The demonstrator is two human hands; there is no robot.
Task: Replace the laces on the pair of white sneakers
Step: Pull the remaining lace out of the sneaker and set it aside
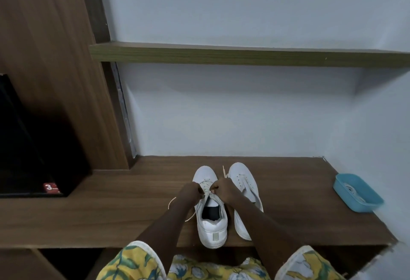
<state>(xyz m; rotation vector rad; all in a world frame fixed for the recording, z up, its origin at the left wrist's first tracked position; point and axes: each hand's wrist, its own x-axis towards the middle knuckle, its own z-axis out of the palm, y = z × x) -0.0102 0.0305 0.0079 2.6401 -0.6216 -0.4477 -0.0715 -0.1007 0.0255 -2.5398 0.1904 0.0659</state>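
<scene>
A red label (pixel 50 187) is seen well to the left of the left grip (pixel 190 192). A loop of lace (pixel 171 202) is trailed just left of that grip, whose fingers are curled round the lace above the near sneaker (pixel 213 233). The right grip (pixel 224 191), close beside it, is likewise curled, pinching the lace. The second sneaker (pixel 243 180) is stood just right of it on the surface (pixel 111 213). A blue tray (pixel 368 207) is set well to the right.
</scene>
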